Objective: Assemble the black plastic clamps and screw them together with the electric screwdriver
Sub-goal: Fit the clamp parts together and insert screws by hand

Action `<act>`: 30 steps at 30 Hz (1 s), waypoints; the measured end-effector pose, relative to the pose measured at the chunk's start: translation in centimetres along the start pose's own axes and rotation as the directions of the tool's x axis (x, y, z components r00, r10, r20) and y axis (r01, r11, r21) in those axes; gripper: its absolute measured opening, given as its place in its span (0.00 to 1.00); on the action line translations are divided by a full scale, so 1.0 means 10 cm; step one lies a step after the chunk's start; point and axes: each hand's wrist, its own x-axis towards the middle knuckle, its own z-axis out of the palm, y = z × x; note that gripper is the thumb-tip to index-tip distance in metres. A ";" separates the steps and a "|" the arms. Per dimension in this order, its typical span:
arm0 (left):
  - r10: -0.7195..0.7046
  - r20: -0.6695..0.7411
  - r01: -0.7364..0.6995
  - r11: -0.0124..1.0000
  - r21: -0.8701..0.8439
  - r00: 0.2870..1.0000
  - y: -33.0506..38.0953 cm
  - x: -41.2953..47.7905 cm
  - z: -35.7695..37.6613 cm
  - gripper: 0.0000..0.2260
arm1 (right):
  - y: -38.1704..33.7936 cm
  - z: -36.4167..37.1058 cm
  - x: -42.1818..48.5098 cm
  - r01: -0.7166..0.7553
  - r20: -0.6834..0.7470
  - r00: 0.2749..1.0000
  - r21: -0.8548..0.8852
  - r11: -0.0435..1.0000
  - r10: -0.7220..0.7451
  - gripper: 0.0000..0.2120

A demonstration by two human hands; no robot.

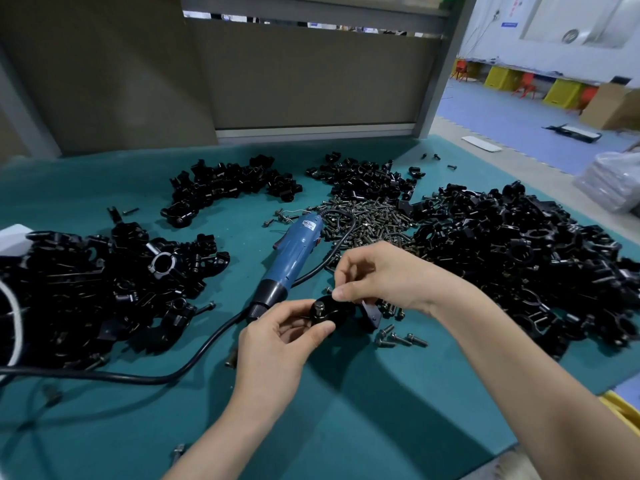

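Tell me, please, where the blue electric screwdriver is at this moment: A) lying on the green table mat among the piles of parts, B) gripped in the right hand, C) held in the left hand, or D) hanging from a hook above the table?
A: the electric screwdriver lies on the table mat, while the left hand and right hand both pinch a black clamp.

No legible text. White label [310,225] on the blue electric screwdriver [291,258]: red marks, too blurred to read. Wall signs [509,24], far right: too small, unreadable.
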 end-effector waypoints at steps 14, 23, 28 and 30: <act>0.409 -0.024 -0.382 0.869 0.314 0.912 0.13 -0.07 -0.04 0.11 | 0.05 0.28 -0.13 -0.177 0.152 0.984 0.740 0.648 0.094 0.09; 0.602 -0.030 -0.520 0.713 0.471 0.798 0.23 -0.07 -0.13 0.18 | -0.06 0.50 -0.18 -0.130 0.207 0.974 0.844 0.520 -0.094 0.08; 0.685 -0.005 -0.591 0.632 0.501 0.729 0.21 -0.04 -0.15 0.17 | -0.11 0.62 -0.15 -0.154 0.221 0.971 0.871 0.466 -0.092 0.09; 0.700 -0.007 -0.606 0.623 0.495 0.714 0.21 -0.02 -0.18 0.16 | -0.13 0.64 -0.14 -0.156 0.221 0.971 0.878 0.453 -0.095 0.11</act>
